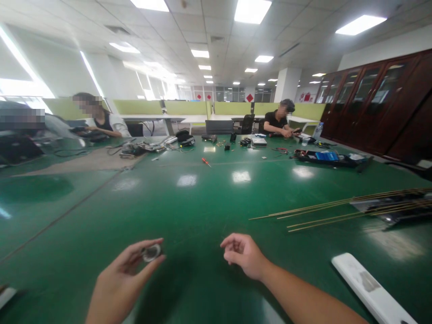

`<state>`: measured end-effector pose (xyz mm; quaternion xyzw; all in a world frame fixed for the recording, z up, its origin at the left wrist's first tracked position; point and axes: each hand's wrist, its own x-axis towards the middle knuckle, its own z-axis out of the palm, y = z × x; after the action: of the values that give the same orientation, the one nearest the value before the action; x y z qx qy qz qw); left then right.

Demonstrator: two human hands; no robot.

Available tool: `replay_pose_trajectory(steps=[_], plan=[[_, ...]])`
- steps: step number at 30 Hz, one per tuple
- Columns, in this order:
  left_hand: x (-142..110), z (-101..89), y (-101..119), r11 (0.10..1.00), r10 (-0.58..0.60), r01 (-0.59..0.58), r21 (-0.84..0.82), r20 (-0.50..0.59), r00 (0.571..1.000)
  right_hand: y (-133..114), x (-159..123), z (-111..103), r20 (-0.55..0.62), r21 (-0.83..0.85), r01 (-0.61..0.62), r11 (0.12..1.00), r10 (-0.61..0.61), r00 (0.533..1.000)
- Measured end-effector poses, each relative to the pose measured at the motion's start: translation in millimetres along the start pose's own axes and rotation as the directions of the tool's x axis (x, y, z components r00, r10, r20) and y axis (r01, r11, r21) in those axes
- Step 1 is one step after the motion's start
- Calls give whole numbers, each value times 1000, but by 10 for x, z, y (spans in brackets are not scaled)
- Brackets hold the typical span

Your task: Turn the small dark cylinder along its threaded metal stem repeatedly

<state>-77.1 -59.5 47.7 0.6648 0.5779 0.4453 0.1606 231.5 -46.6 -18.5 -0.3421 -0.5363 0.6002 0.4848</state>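
My left hand (123,279) holds a small round object (151,253) between thumb and fingertips, above the green tabletop (202,202). Its rim is dark and its middle greyish; the kind is hard to make out. To the right, my right hand (245,256) hovers apart from it with fingers loosely bent and a gap between thumb and forefinger. Nothing shows in that hand. A long white bar-shaped object (374,288) with a greyish patch lies right of my right forearm.
Thin brass-coloured rods (320,211) stretch across the right side, over dark parts. An orange screwdriver (206,162) lies mid-table. Blue packs (326,156) sit in a black tray at far right. Cables and devices line the far edge. A person (278,121) works opposite; others sit at left.
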Motion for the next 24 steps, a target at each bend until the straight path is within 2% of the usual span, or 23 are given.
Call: replay_pose_trajectory(steps=[2, 5, 7, 9, 11, 14, 17, 24], plan=[[102, 270, 198, 998, 36, -29, -49, 141, 989, -45, -10, -22, -53, -114, 62, 991, -69, 996], [154, 602, 458, 982, 187, -170, -88, 263, 946, -90, -28, -15, -82, -287, 110, 952, -139, 987], [114, 752, 515, 963, 266, -236, -129, 333, 904, -76, -33, -1, -77, -358, 126, 925, -164, 984], [36, 847, 472, 950, 310, -266, -164, 383, 870, -30, -32, 7, -60, -390, 128, 912, -163, 985], [-45, 898, 376, 945, 325, -278, -174, 388, 862, 24, -31, 6, -42, -408, 118, 905, -147, 988], [-111, 932, 256, 959, 281, -249, -134, 343, 896, 61, -41, 1, -27, -445, 114, 889, -140, 990], [-104, 953, 226, 973, 227, -203, -108, 318, 921, 23, -63, 11, -24, -477, 114, 872, -143, 989], [-113, 977, 222, 966, 257, -226, -129, 348, 901, -82, -98, 45, 22, -519, 139, 843, -149, 989]])
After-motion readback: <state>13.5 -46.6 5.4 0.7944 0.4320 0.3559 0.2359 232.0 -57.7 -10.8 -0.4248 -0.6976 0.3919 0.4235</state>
